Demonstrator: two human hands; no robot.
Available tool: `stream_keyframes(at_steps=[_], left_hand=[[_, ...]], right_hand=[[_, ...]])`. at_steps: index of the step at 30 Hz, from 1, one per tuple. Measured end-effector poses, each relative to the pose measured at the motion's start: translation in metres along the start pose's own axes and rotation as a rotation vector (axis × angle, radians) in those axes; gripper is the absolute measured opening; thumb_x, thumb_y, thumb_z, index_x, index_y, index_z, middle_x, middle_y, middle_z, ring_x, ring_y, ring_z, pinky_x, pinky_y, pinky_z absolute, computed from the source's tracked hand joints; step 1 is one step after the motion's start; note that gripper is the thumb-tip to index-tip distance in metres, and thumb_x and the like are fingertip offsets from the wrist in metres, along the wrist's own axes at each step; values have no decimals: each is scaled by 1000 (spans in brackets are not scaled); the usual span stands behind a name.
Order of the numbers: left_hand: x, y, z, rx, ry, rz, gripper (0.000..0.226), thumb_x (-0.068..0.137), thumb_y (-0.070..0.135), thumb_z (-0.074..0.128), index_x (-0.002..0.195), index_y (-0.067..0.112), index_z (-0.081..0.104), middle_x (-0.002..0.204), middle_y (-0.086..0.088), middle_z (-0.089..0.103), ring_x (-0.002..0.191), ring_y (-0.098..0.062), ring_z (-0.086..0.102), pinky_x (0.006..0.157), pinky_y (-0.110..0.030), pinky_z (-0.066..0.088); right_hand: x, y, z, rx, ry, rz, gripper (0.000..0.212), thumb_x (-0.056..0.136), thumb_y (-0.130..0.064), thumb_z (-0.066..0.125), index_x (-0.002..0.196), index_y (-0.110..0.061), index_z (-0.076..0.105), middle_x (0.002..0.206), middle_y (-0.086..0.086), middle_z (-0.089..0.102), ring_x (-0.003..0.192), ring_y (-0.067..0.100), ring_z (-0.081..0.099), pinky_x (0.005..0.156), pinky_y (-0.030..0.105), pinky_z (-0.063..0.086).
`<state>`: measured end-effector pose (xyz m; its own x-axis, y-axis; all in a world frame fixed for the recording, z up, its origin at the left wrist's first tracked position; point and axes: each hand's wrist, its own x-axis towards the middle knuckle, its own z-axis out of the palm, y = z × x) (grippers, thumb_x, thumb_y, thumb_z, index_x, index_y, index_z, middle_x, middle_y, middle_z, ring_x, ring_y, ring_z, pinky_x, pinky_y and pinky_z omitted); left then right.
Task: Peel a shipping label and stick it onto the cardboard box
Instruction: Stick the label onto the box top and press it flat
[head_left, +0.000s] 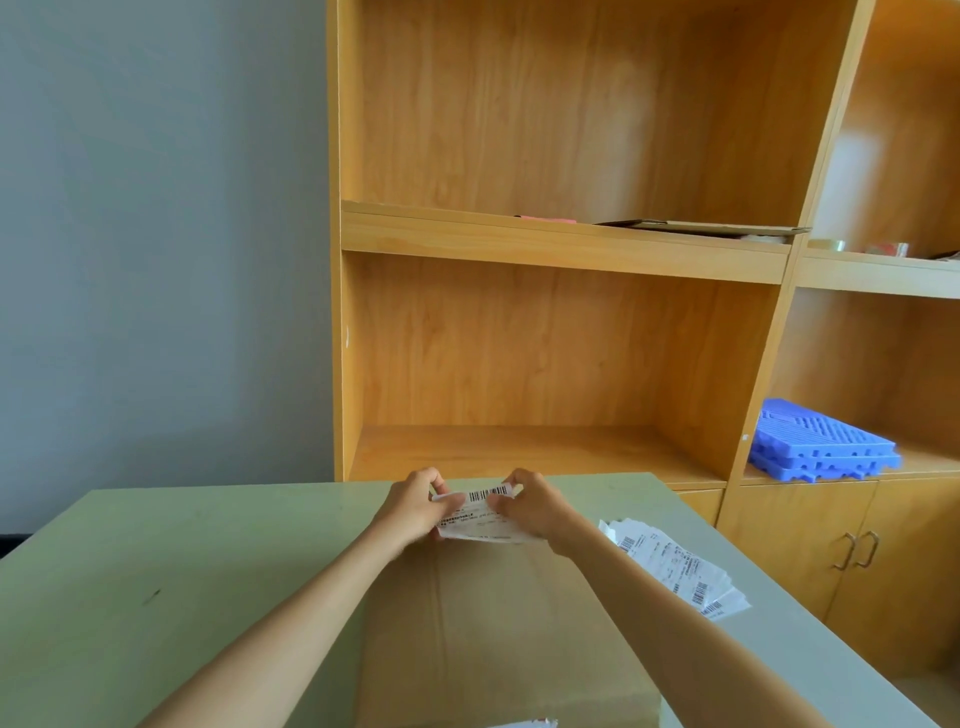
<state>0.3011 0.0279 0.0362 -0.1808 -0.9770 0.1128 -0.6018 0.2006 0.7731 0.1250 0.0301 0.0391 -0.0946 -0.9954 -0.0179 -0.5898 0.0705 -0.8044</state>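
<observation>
A white shipping label (480, 519) with a barcode along its top edge is held above the far end of a brown cardboard box (498, 629). My left hand (415, 506) pinches the label's left side. My right hand (535, 506) pinches its upper right part, thumb on the printed face. The box lies flat on the pale green table (156, 597) between my forearms, with a taped seam running down its top.
A fanned pile of more shipping labels (675, 566) lies on the table to the right of the box. A wooden shelf unit (561, 244) stands behind the table, with blue foam trays (826, 441) on a right shelf. A bit of white paper (524, 723) shows at the bottom edge.
</observation>
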Motion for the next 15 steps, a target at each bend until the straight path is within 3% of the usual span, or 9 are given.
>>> stream_keyframes(at_steps=[3,7,9,11,15], left_hand=[[5,-5,3,-55,-46,-28,15,91,19,64,88,11,52,75,-4,66,39,-7,49,37,-20,31],[9,-8,4,-1,-97,-67,9,86,5,60,93,9,54,75,-1,66,41,-8,48,36,-19,31],[10,-6,3,44,-118,-69,10,90,17,59,95,10,54,70,-7,62,48,-13,48,41,-20,34],[10,-3,1,92,-127,-75,25,92,40,59,89,16,53,64,-4,58,52,-18,49,47,-24,36],[11,-6,3,202,-141,-72,35,88,57,55,84,22,51,56,0,55,55,-21,50,55,-27,35]], right_hand=[[0,-4,0,-77,-38,4,27,93,-38,60,97,-16,46,98,8,56,62,12,48,41,22,37],[5,-3,4,-263,-18,0,31,90,-46,60,99,-17,52,104,5,58,81,23,56,67,29,42],[7,-2,6,-266,-29,14,34,89,-47,62,99,-16,56,110,8,62,91,27,64,77,33,48],[8,-1,7,-283,-37,23,35,86,-50,64,91,-17,56,113,8,64,98,27,65,82,34,47],[11,0,10,-292,-23,58,39,78,-56,70,73,-24,47,99,2,60,83,21,54,72,28,39]])
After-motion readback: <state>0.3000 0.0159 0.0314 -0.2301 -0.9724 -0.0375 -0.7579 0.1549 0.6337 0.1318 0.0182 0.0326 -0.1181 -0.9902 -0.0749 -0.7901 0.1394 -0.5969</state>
